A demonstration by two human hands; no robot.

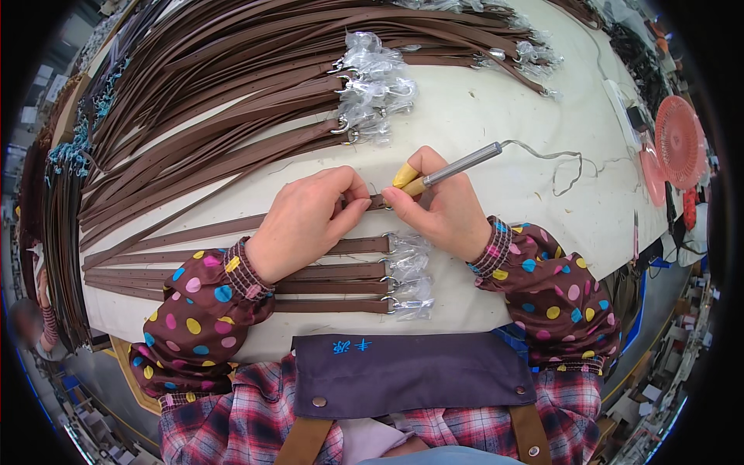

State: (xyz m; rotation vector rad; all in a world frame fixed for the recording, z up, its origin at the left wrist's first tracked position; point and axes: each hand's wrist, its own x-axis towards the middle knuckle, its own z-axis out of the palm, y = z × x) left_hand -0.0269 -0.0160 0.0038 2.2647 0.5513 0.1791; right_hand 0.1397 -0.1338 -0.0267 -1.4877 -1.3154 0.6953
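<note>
My left hand (304,217) pinches a narrow brown strap (213,229) near its end, which lies just above the table between my two hands. My right hand (448,211) grips a corded, pen-shaped tool (469,161) with a metal barrel, like a soldering iron. The tool slants up to the right; its tip is hidden by my fingers. A yellow finger cot (404,175) covers one right fingertip. Both hands meet at the strap's end. Nearer to me lie several brown straps (333,273) with metal rings and clear plastic wrap (411,271) at their right ends.
Large bundles of brown straps (232,70) cover the far left of the white table (496,116), with plastic-wrapped hardware (376,85) at their ends. The tool's cord (554,157) runs right towards a power strip (620,112). A pink basket (680,142) stands at the right edge.
</note>
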